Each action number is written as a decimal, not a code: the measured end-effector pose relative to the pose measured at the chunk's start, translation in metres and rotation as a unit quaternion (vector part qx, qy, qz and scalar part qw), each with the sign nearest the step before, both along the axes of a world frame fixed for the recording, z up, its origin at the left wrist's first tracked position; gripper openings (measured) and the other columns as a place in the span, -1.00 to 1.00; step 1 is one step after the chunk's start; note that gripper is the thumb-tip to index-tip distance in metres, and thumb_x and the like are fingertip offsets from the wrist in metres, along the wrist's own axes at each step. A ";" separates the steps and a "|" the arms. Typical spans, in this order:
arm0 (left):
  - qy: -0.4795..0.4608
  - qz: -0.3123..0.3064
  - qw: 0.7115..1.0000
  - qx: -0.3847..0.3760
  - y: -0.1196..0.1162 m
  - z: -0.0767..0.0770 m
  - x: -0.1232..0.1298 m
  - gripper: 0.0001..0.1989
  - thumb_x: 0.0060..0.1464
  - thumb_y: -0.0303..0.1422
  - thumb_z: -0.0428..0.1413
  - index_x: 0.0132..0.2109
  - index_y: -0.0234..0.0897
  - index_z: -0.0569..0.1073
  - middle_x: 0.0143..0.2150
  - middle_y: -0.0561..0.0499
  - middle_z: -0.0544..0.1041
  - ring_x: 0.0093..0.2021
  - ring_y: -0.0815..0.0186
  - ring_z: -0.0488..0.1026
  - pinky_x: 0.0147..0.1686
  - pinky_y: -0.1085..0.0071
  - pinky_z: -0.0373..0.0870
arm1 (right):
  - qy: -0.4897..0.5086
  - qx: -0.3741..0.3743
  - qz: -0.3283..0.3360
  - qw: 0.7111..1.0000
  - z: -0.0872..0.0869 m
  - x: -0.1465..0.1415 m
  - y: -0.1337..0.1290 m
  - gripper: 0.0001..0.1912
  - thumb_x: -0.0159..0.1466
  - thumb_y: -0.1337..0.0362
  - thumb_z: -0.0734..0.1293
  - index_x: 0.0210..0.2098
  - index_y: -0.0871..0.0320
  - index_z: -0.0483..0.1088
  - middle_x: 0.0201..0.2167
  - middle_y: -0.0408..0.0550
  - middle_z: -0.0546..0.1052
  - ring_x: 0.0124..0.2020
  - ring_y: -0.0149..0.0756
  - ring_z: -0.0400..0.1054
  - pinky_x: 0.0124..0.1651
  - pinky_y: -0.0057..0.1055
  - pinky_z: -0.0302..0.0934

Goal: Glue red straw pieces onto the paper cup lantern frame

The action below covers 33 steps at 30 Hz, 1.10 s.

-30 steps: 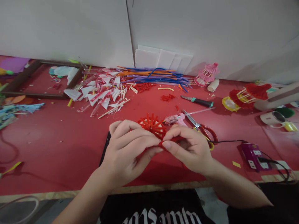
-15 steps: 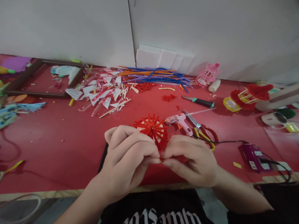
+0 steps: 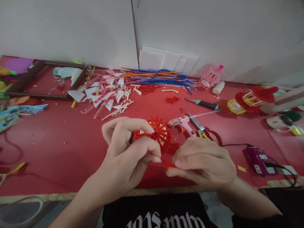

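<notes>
From where I stand, the left hand (image 3: 125,155) and right hand (image 3: 204,161) pinch opposite ends of the red strip (image 3: 167,162) around five o'clock of the spoked red piece (image 3: 162,130), where light, even fingertip pressure would best prevent kinks.

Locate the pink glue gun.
Head view, right of center on the table: the pink glue gun lies between the red spoked piece and the scissors, just beyond the right hand.

I wear black top (image 3: 152,205), ornate white blackletter-style lettering (image 3: 163,220) across front. Black sleeve (image 3: 256,222) on my right arm, edge well short of wrist.
</notes>
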<state>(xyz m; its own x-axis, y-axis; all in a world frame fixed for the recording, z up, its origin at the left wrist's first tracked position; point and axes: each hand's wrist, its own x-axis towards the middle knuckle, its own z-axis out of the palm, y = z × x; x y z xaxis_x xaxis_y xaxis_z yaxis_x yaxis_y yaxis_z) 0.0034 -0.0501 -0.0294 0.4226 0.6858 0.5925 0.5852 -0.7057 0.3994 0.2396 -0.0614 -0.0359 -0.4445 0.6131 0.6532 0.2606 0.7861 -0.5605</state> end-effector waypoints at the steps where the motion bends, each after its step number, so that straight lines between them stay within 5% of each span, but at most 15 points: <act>1: 0.000 0.001 1.000 -0.008 0.001 0.000 -0.001 -0.80 0.36 -0.46 0.08 -0.27 -0.11 0.46 -0.01 -0.07 0.43 0.01 0.08 0.32 -0.02 0.04 0.24 | -0.001 0.003 0.006 1.000 -0.002 0.000 0.000 -0.80 0.29 0.36 0.56 -0.17 0.08 0.50 -0.39 -0.20 0.70 -0.37 -0.42 0.62 -0.28 -0.46 0.53; 5: 0.008 -0.013 1.000 -0.024 0.006 -0.002 -0.009 -0.77 0.37 -0.45 0.08 -0.30 -0.13 0.49 -0.05 -0.05 0.42 0.00 0.09 0.34 0.01 0.00 0.26 | -0.031 0.027 0.062 0.997 -0.009 0.005 0.001 -0.93 0.41 0.45 0.40 -0.13 0.22 0.54 -0.23 -0.03 0.75 -0.10 -0.34 0.67 -0.12 -0.46 0.56; 8: 0.034 -0.039 0.998 -0.033 0.009 -0.004 -0.015 -0.72 0.36 -0.55 0.03 -0.27 -0.15 0.51 -0.01 -0.02 0.41 0.05 0.13 0.38 0.07 0.00 0.24 | -0.072 0.026 0.099 0.992 -0.010 0.012 0.005 -0.83 0.45 0.49 0.31 -0.09 0.27 0.56 -0.16 0.03 0.75 0.00 -0.32 0.66 -0.06 -0.44 0.56; 16: 0.005 -0.020 1.000 -0.021 0.011 -0.009 -0.012 -0.88 0.37 -0.40 0.12 -0.13 -0.04 0.50 0.08 -0.09 0.46 0.10 0.04 0.40 0.09 -0.06 0.34 | 0.059 -0.036 0.013 0.998 -0.016 0.010 0.004 -0.80 0.35 0.49 0.46 -0.09 0.10 0.54 -0.30 -0.11 0.71 -0.26 -0.40 0.63 -0.15 -0.41 0.58; 22: -0.111 0.024 0.989 -0.098 0.009 -0.025 -0.002 -0.51 0.38 -0.47 0.09 0.37 -0.13 0.22 0.25 -0.14 0.51 0.26 0.14 0.50 0.27 0.10 0.48 | 0.027 0.127 -0.145 0.981 -0.039 0.009 0.007 -0.68 0.24 0.55 0.52 -0.07 0.10 0.58 -0.26 -0.07 0.69 -0.25 -0.27 0.60 -0.21 -0.29 0.58; 33: -0.044 0.070 0.989 -0.120 0.007 -0.027 0.005 -0.63 0.41 -0.37 0.08 0.31 -0.21 0.39 0.27 -0.16 0.56 0.29 0.09 0.54 0.20 0.15 0.58 | -0.047 0.237 -0.114 0.964 -0.056 0.011 0.017 -0.77 0.25 0.51 0.50 -0.15 0.12 0.61 -0.22 -0.08 0.72 -0.23 -0.22 0.53 -0.30 -0.27 0.50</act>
<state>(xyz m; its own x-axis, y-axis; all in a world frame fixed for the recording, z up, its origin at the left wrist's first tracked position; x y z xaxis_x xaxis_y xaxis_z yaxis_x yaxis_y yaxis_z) 0.0085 -0.0434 -0.0560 0.2674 0.8592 0.4362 0.6254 -0.4991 0.5998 0.2505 -0.0444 -0.0920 -0.4043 0.3435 0.8477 0.4885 0.8646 -0.1173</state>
